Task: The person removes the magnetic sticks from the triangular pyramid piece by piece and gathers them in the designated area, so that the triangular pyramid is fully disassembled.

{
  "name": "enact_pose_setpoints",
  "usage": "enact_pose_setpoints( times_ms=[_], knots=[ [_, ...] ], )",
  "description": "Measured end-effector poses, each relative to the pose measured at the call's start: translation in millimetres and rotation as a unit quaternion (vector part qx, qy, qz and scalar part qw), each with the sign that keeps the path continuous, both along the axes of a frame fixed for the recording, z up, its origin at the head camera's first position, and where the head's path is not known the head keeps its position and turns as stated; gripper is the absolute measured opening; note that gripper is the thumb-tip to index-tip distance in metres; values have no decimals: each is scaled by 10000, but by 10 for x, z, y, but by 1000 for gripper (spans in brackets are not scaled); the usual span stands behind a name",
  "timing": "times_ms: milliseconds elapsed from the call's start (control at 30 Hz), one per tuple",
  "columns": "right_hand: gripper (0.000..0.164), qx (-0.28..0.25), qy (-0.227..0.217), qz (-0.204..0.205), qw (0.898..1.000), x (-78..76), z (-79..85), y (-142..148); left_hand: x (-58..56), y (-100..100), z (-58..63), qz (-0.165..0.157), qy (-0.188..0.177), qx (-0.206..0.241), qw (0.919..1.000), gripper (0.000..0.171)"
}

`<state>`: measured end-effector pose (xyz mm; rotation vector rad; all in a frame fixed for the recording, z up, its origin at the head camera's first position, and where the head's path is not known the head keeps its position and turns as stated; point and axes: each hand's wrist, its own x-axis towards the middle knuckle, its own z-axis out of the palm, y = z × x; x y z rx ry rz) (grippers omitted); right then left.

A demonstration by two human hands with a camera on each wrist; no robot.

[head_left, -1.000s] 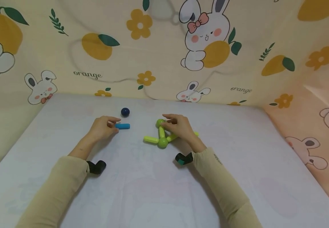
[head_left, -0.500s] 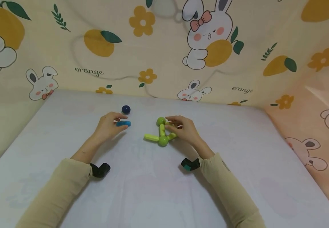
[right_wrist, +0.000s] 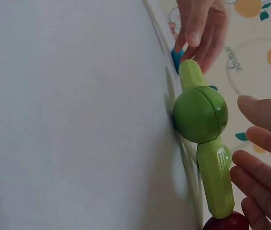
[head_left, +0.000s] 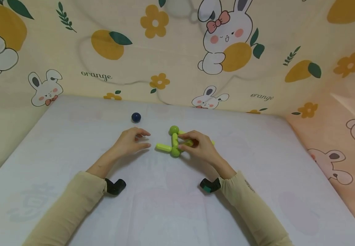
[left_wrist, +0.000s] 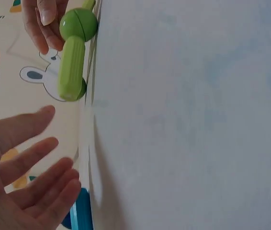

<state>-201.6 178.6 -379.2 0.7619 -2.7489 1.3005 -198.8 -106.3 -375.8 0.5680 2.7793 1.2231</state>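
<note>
Lime-green rods joined by green balls form a small frame lying on the table, its near ball [head_left: 175,151] and far ball [head_left: 174,130] both showing in the head view. My right hand [head_left: 200,147] hovers over the frame's right part, thumb and fingers spread around it; in the right wrist view the fingers look straight. A free rod end [head_left: 163,147] points toward my left hand [head_left: 132,140], which holds nothing, thumb and fingers apart. Behind that hand's fingers lies a blue rod [left_wrist: 81,211], hidden in the head view. A dark red ball [right_wrist: 226,223] joins one green rod.
A dark blue ball [head_left: 136,117] rests on the table beyond my left hand. White cloth covers the table [head_left: 165,205]. A patterned curtain [head_left: 171,51] with rabbits and oranges rises at the back and sides.
My left hand has moved right and nearer, away from the blue rod, without carrying it. My right hand has shifted from the frame's far ball toward its near ball.
</note>
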Motion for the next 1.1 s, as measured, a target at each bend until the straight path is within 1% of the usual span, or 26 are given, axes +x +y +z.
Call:
enact_pose_setpoints(
  times_ms=[167,267,433,500,600,767,967,1100],
  knots=[
    [36,185,161,100,9996,14,-23,7,12,109,6,-333,-463,292,9979,40],
    [34,193,228,219,9993,12,-22,8,6,183,-11,-396,-642,354,9965,39],
    [36,225,311,580,9976,1,-40,3,4,239,-26,-480,-836,404,9945,34],
    [37,257,400,640,9968,-7,-56,-3,6,245,-29,-495,-867,435,9941,32],
    [37,455,555,620,9955,-3,-69,-12,15,250,-29,-484,-876,465,9939,30],
    [36,789,632,560,9933,24,-61,-34,25,253,-40,-419,-877,471,9942,26],
    [35,789,726,511,9929,42,-57,-45,30,253,-57,-395,-903,494,9939,23],
    [35,791,811,308,9931,33,-60,-53,30,253,-62,-356,-836,484,9947,23]
  ],
)
